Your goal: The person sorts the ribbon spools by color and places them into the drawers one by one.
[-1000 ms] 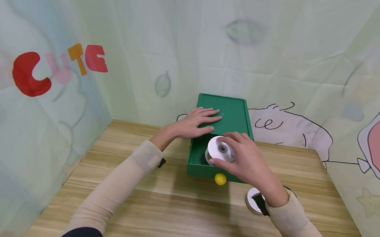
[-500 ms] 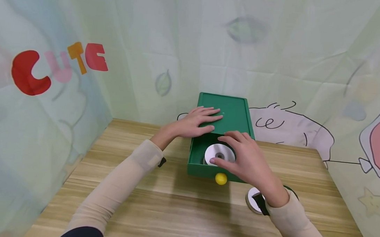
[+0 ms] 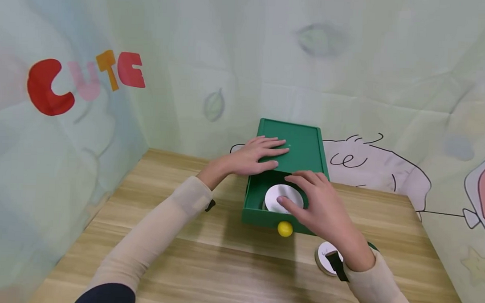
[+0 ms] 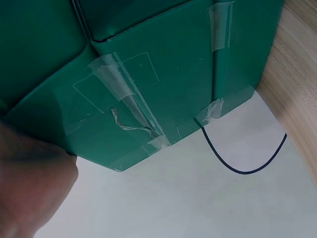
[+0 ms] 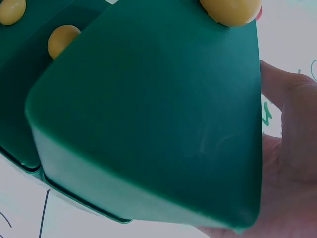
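Observation:
A green drawer box stands at the back of the table, one drawer pulled out toward me. Flat on the box's top lies my left hand, fingers spread; in the left wrist view part of that hand shows beside the taped green side. Inside the drawer is a white round disc, seemingly a spool. My right hand hovers over it with loosely bent fingers, the thumb across the disc's middle. The right wrist view has the hand beyond the drawer front, which hides its fingertips.
A yellow knob sticks out from the drawer front. Another white round spool lies on the wooden table, partly behind my right wrist. Printed curtains hang behind and on both sides. More yellow knobs show on neighbouring drawers.
A second ago my right hand held the white spool tilted; it went down flat into the drawer and the fingers came off it. The thumb moved over its middle. My left hand stays put.

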The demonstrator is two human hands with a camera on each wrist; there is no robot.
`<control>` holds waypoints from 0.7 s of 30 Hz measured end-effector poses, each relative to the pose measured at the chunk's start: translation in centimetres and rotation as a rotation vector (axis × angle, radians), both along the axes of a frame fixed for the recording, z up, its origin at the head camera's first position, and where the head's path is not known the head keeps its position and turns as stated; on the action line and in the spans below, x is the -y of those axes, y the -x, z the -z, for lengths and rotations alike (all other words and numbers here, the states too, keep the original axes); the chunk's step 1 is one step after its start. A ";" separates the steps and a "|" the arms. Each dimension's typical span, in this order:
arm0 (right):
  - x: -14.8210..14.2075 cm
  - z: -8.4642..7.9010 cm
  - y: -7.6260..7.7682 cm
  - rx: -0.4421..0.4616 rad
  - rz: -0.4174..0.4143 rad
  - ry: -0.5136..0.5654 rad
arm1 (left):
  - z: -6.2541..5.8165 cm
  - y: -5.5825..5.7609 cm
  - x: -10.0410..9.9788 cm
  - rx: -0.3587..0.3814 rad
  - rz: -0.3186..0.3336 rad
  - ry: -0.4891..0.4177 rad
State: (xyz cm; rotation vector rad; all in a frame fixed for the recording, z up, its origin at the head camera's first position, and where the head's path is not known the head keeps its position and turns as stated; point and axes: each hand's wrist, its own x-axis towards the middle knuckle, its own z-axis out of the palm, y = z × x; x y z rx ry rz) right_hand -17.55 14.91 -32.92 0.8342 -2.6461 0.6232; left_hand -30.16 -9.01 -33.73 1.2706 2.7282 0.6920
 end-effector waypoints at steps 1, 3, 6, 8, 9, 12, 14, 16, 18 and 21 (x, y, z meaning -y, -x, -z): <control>-0.2 0.0 -0.1 0.000 0.004 0.007 | 0.0 0.1 -0.1 0.001 0.003 0.002; -0.5 0.1 -0.1 -0.001 0.011 0.013 | 0.0 0.1 -0.3 0.000 0.003 0.004; -0.8 0.3 -0.2 -0.002 0.019 0.015 | 0.1 0.2 -0.4 -0.001 -0.001 0.007; -1.0 0.3 -0.2 0.000 0.025 0.017 | 0.1 0.2 -0.3 -0.003 -0.004 0.009; -1.2 0.3 -0.2 0.003 0.032 0.019 | 0.1 0.2 -0.3 -0.003 -0.004 0.009; -1.7 0.2 -0.5 0.011 0.059 0.026 | 0.1 0.3 -0.4 -0.003 0.000 0.011; -2.1 0.1 -0.6 0.008 0.077 0.033 | 0.1 0.4 -0.4 -0.003 0.001 0.012; -2.5 0.1 -0.7 -0.007 0.085 0.048 | 0.1 0.4 -0.4 0.001 -0.001 0.014; -3.0 0.2 -0.9 -0.032 0.083 0.075 | 0.1 0.4 -0.4 0.005 -0.004 0.012; -4.0 0.2 -1.3 -0.069 0.085 0.120 | 0.1 0.3 -0.3 0.009 -0.008 0.008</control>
